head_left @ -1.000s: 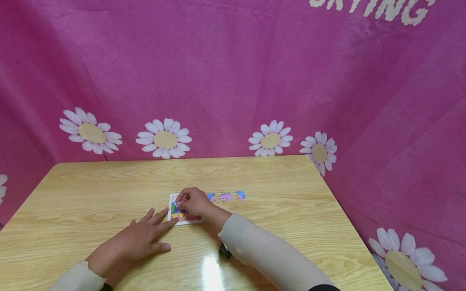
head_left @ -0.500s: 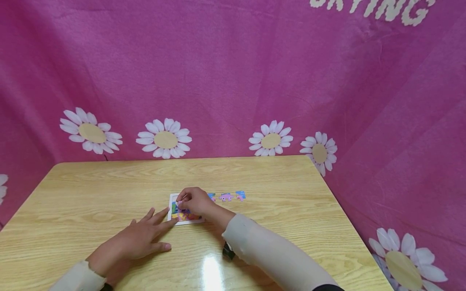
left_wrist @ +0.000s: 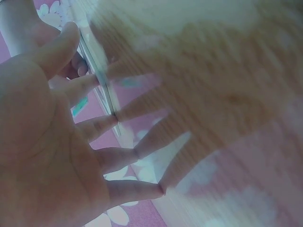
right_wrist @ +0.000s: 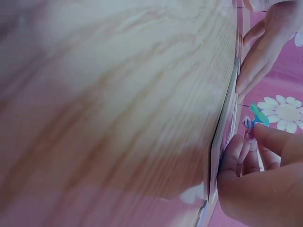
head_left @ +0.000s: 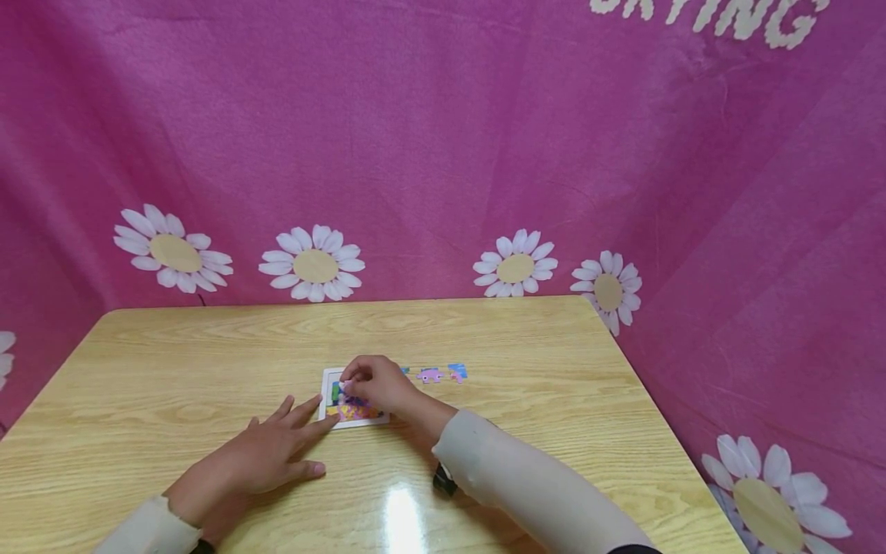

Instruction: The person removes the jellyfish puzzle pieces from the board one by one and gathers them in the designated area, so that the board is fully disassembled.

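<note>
Right hand (head_left: 377, 382) pinched piece (right_wrist: 259, 115) over frame (head_left: 325, 378) — piece's long axis unclear. Left hand (head_left: 270, 454) lay spread, fingertips at frame's left edge. Loose pieces (head_left: 430, 375) lay right of frame — nearer right hand.

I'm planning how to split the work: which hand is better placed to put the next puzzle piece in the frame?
Probably the right hand: it pinches a puzzle piece over the white frame. The left hand holds no piece and lies spread, reaching the frame's left side.
</note>
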`<move>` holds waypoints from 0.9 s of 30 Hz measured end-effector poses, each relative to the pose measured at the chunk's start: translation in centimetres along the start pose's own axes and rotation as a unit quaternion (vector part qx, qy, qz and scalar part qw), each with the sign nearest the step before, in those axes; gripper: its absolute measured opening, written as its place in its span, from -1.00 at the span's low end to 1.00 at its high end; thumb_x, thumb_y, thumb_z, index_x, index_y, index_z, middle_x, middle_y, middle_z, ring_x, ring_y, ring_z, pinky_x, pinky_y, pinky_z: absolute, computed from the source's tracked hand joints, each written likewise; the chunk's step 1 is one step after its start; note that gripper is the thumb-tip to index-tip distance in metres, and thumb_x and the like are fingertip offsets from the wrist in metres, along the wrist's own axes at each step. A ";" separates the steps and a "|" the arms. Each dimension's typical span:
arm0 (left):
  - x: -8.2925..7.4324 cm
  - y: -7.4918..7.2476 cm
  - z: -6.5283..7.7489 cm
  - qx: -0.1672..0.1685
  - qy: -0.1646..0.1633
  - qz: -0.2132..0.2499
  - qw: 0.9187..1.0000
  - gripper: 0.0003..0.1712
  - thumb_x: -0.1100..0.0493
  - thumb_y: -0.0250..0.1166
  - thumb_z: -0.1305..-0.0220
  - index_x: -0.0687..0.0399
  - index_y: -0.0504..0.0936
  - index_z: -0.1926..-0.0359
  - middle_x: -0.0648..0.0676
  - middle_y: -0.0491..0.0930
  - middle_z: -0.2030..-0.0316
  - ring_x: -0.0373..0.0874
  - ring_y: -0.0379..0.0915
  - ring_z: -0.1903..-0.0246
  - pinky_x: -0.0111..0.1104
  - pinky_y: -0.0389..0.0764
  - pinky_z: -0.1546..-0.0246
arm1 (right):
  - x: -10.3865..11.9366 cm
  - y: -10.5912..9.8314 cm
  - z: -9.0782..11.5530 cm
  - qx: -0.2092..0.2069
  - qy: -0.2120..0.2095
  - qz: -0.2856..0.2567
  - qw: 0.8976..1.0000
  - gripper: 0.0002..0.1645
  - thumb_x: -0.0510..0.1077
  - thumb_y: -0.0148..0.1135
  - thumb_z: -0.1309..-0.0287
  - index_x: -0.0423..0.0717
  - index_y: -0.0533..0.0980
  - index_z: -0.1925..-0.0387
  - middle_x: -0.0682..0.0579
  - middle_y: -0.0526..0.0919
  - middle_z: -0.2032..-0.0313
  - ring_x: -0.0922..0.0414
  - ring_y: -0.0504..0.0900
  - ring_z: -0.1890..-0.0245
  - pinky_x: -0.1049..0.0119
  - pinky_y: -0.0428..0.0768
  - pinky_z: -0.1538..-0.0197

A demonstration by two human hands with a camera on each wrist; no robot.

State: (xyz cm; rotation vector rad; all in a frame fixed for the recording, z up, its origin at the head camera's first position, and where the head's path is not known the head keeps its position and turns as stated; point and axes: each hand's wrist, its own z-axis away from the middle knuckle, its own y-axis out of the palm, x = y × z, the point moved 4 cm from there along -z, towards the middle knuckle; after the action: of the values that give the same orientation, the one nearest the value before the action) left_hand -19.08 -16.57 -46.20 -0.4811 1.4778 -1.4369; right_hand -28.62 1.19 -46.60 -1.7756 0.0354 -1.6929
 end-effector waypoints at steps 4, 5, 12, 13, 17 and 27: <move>0.0 0.0 -0.1 0.000 -0.001 -0.002 1.000 -0.17 -0.35 0.25 -0.36 -0.22 0.34 -0.55 0.25 0.13 -0.57 0.58 -0.03 -0.47 0.65 0.19 -0.03 | -0.2 -0.1 0.1 -0.005 -0.010 -0.009 1.000 -0.95 -0.27 0.37 -0.31 -0.11 0.68 0.21 0.12 0.65 0.37 0.30 0.52 0.36 0.45 0.49 0.24; 0.0 0.0 0.0 -0.001 -0.001 -0.003 1.000 -0.17 -0.35 0.25 -0.36 -0.22 0.34 -0.55 0.25 0.13 -0.57 0.58 -0.03 -0.47 0.65 0.19 -0.03 | -0.2 -0.1 0.1 -0.007 -0.013 -0.010 1.000 -0.95 -0.28 0.37 -0.31 -0.12 0.68 0.21 0.12 0.65 0.37 0.30 0.53 0.36 0.44 0.49 0.24; 0.0 -0.1 0.0 0.003 -0.005 0.000 1.000 -0.18 -0.34 0.26 -0.36 -0.22 0.34 -0.54 0.25 0.14 -0.57 0.58 -0.04 -0.47 0.64 0.19 -0.04 | -0.7 -0.6 0.8 -0.016 -0.009 -0.029 0.999 -0.93 -0.34 0.36 -0.28 -0.19 0.68 0.21 0.11 0.65 0.39 0.29 0.52 0.37 0.45 0.47 0.24; 0.0 -0.1 0.0 0.004 -0.006 0.000 1.000 -0.18 -0.34 0.26 -0.36 -0.22 0.35 -0.54 0.25 0.14 -0.57 0.58 -0.04 -0.47 0.64 0.18 -0.04 | -0.8 -0.7 0.9 -0.018 -0.006 -0.033 0.999 -0.93 -0.34 0.36 -0.28 -0.19 0.68 0.21 0.11 0.64 0.39 0.29 0.51 0.37 0.44 0.47 0.24; -0.1 0.0 0.0 0.004 -0.007 -0.001 1.000 -0.17 -0.33 0.27 -0.36 -0.21 0.35 -0.54 0.26 0.14 -0.57 0.58 -0.04 -0.47 0.64 0.19 -0.04 | -1.1 -1.1 1.6 -0.027 -0.005 -0.036 0.999 -0.92 -0.36 0.36 -0.27 -0.21 0.68 0.22 0.12 0.61 0.42 0.28 0.50 0.39 0.43 0.47 0.26; -0.1 -0.1 0.0 0.001 -0.004 0.000 1.000 -0.17 -0.33 0.27 -0.36 -0.21 0.34 -0.55 0.27 0.14 -0.56 0.59 -0.04 -0.47 0.65 0.16 -0.05 | -2.0 -2.0 3.0 -0.020 -0.010 -0.064 0.998 -0.90 -0.39 0.32 -0.27 -0.29 0.66 0.19 0.05 0.63 0.41 0.25 0.50 0.46 0.44 0.47 0.40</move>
State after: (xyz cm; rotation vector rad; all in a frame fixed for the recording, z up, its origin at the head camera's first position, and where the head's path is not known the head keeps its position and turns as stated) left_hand -19.02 -16.49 -46.05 -0.4864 1.4698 -1.4351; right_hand -27.10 5.01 -47.21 -1.8590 -0.0539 -1.7743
